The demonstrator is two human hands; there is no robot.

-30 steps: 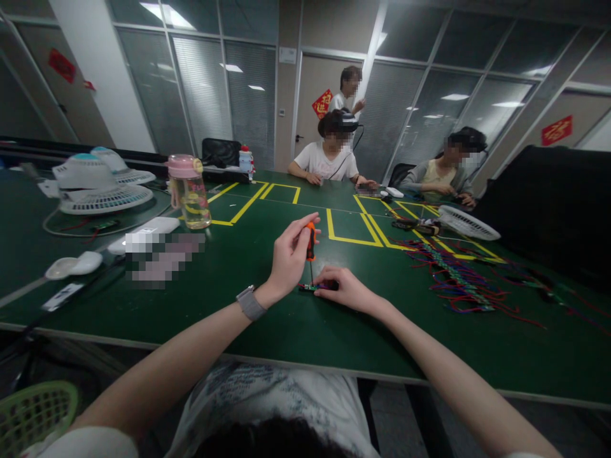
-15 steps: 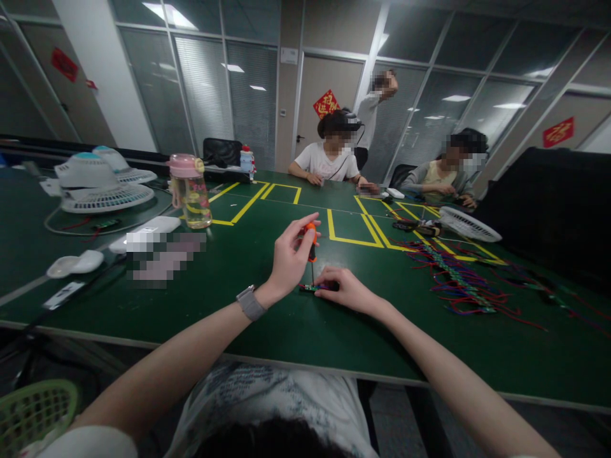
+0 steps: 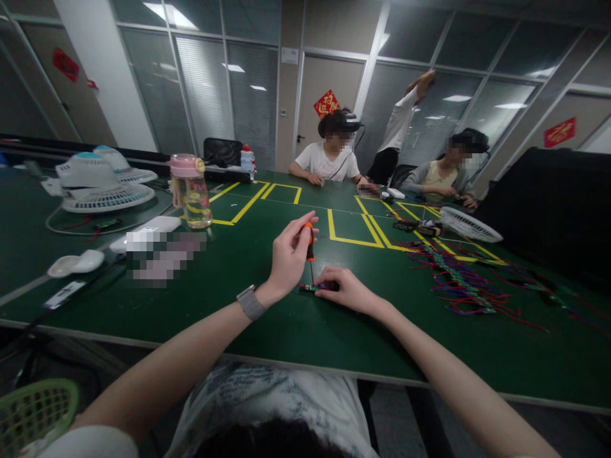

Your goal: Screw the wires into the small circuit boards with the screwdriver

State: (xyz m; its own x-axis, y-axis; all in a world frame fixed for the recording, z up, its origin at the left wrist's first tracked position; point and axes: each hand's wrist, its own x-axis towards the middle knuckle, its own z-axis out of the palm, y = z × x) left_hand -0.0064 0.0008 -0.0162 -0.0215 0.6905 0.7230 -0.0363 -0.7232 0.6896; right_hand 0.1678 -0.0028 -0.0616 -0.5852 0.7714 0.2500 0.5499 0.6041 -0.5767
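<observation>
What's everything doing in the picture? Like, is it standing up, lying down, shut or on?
Screwdriver: held by the left hand, nearly upright, tip down
Circuit board: pinched by the right hand, partly hidden
Pink-lidded bottle: capped, standing upright
Nearer left fan: lying grille-down
Wired boards: lying in a row on the table
Door: looks shut
Ceiling light: on

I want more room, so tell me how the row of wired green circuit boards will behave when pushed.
The thin red and blue wires look curved and loose, so probably floppy and apt to snag where they cross. The small green circuit boards look flat, so likely to slide rather than roll.
</observation>
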